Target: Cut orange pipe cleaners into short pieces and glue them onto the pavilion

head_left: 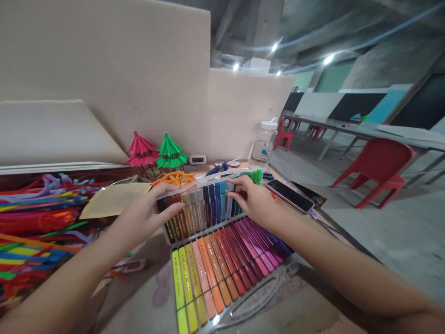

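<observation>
A clear plastic case of coloured markers (222, 260) lies open on the table in front of me, with two rows of pens. My left hand (146, 215) rests on the left end of the far row, fingers curled on the case's transparent lid (194, 184). My right hand (252, 199) reaches over the far row's right end, fingertips pinched around the blue and green markers (229, 199) there. What its fingers grip is partly hidden.
A heap of coloured pipe cleaners (34, 222) fills the left. Pink (141, 150) and green (169, 152) paper trees stand by the cardboard wall. A phone (290, 195), a water bottle (263, 144) and orange scraps (175, 177) lie nearby. Red chairs (378, 169) stand right.
</observation>
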### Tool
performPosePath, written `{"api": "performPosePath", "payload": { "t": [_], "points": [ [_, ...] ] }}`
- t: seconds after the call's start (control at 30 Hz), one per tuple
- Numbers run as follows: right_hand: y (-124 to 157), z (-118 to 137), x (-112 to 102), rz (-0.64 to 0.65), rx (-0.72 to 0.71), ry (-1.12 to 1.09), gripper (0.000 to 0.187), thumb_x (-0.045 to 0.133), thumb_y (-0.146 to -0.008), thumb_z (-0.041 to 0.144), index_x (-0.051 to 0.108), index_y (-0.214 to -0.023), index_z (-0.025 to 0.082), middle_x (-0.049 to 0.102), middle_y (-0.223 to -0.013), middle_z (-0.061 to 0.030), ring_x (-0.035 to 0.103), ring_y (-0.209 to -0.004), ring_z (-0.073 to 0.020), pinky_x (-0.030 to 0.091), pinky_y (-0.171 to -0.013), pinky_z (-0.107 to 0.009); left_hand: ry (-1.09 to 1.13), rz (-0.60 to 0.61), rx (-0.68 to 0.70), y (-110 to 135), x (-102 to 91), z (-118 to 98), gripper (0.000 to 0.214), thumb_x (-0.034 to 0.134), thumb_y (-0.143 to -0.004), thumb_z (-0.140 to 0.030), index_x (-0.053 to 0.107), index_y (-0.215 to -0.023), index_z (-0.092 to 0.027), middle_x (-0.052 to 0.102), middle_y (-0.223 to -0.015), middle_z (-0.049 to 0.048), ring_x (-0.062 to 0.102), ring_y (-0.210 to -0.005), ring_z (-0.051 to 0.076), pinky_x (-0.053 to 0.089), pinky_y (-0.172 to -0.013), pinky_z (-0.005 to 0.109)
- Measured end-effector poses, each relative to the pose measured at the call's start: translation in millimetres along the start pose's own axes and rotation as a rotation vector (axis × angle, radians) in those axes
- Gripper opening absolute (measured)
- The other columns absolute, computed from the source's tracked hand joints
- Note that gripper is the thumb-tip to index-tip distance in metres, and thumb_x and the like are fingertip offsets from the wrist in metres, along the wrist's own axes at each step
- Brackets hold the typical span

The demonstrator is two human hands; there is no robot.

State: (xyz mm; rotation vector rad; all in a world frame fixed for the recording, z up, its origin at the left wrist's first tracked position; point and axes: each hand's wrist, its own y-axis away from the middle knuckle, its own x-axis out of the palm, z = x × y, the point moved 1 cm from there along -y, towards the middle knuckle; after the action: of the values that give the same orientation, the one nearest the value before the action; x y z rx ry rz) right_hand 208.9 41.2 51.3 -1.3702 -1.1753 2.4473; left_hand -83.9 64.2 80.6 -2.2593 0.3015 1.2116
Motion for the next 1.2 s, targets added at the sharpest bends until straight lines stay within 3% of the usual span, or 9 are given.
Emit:
{"api": "performPosePath", "payload": {
  "t": [0.13, 0.27, 0.37, 0.47, 0.67, 0.77, 0.87, 1.03, 1.2],
  "points": [
    [-10, -5, -5, -0.122, -0.149, 0.146, 0.017, 0.066, -0.095, 0.028, 0.066, -0.110, 0.020, 0.073, -0.099, -0.0106, 0.069, -0.097, -0.0275, 0.054, -0.086, -0.043, 0.006, 0.016, 0.025, 0, -2.2, 0, 0.042, 0.052, -0.092, -0.060, 0.062, -0.108, -0.023, 0.071, -0.099, 0.0044, 0.067, -0.092, 0.027, 0.053, -0.081, 0.038],
    [-28, -8, -16, -0.047, -0.165, 0.234, 0.057, 0.078, -0.085, 0.035, 0.056, -0.136, 0.021, 0.061, -0.139, -0.0171, 0.053, -0.133, -0.0353, 0.038, -0.113, -0.059, 0.032, 0.051, 0.062, 0, -4.6, 0, 0.036, 0.052, -0.094, -0.056, 0.062, -0.107, -0.024, 0.071, -0.096, 0.0031, 0.067, -0.088, 0.025, 0.053, -0.079, 0.036],
    [-36, -10, -18, 0.118, -0.156, 0.201, 0.056, 0.080, -0.084, 0.035, 0.058, -0.133, 0.020, 0.068, -0.128, -0.0148, 0.061, -0.123, -0.0333, 0.046, -0.106, -0.056, 0.022, 0.067, 0.053, 1, -4.7, 0, 0.035, 0.051, -0.095, -0.056, 0.062, -0.104, -0.024, 0.071, -0.092, 0.0024, 0.067, -0.085, 0.024, 0.052, -0.075, 0.035],
    [-32, -10, -16, 0.116, -0.138, 0.209, 0.054, 0.081, -0.082, 0.035, 0.060, -0.128, 0.015, 0.070, -0.120, -0.0174, 0.065, -0.115, -0.0343, 0.052, -0.098, -0.053, 0.018, 0.071, 0.039, 2, -4.3, 0, 0.039, 0.053, -0.093, -0.059, 0.061, -0.103, -0.023, 0.070, -0.093, 0.0034, 0.067, -0.084, 0.026, 0.051, -0.074, 0.037],
    [-10, -12, -8, 0.060, -0.256, 0.357, 0.114, 0.089, -0.071, 0.042, 0.023, -0.159, 0.012, 0.049, -0.147, -0.0246, 0.043, -0.141, -0.0396, 0.024, -0.123, -0.061, 0.021, 0.068, 0.023, 0, -4.1, 0, 0.040, 0.051, -0.094, -0.061, 0.060, -0.103, -0.023, 0.070, -0.096, 0.0044, 0.066, -0.088, 0.026, 0.051, -0.076, 0.038],
    [-5, -12, -5, 0.059, -0.218, 0.387, 0.125, 0.091, -0.069, 0.042, 0.013, -0.163, 0.017, 0.048, -0.144, -0.0233, 0.043, -0.138, -0.0414, 0.029, -0.120, -0.060, 0.035, 0.062, 0.047, 0, -3.6, 2, 0.040, 0.051, -0.095, -0.060, 0.060, -0.104, -0.023, 0.069, -0.095, 0.0033, 0.066, -0.087, 0.025, 0.051, -0.077, 0.038],
    [-3, -7, -6, 0.041, -0.156, 0.386, 0.117, 0.090, -0.070, 0.039, 0.019, -0.161, 0.019, 0.051, -0.140, -0.0225, 0.046, -0.133, -0.0425, 0.035, -0.114, -0.060, 0.041, 0.057, 0.075, 1, -3.9, 1, 0.039, 0.052, -0.095, -0.060, 0.060, -0.104, -0.023, 0.069, -0.093, 0.0024, 0.066, -0.085, 0.024, 0.052, -0.076, 0.037],
    [-4, 2, -14, -0.029, -0.129, 0.331, 0.077, 0.086, -0.077, 0.032, 0.048, -0.144, 0.022, 0.060, -0.127, -0.0172, 0.055, -0.119, -0.0385, 0.043, -0.102, -0.056, 0.051, 0.086, 0.096, 3, -5.5, -4, 0.038, 0.052, -0.094, -0.059, 0.061, -0.106, -0.023, 0.070, -0.098, 0.0028, 0.067, -0.091, 0.025, 0.051, -0.080, 0.038],
    [-24, 2, -24, 0.076, -0.126, 0.239, 0.046, 0.083, -0.079, 0.029, 0.062, -0.119, 0.019, 0.069, -0.112, -0.0134, 0.062, -0.110, -0.0339, 0.049, -0.094, -0.049, 0.061, 0.077, 0.088, 4, -6.1, -4, 0.038, 0.052, -0.095, -0.058, 0.060, -0.107, -0.023, 0.069, -0.098, 0.0028, 0.065, -0.089, 0.024, 0.050, -0.080, 0.036]
  ]
}}
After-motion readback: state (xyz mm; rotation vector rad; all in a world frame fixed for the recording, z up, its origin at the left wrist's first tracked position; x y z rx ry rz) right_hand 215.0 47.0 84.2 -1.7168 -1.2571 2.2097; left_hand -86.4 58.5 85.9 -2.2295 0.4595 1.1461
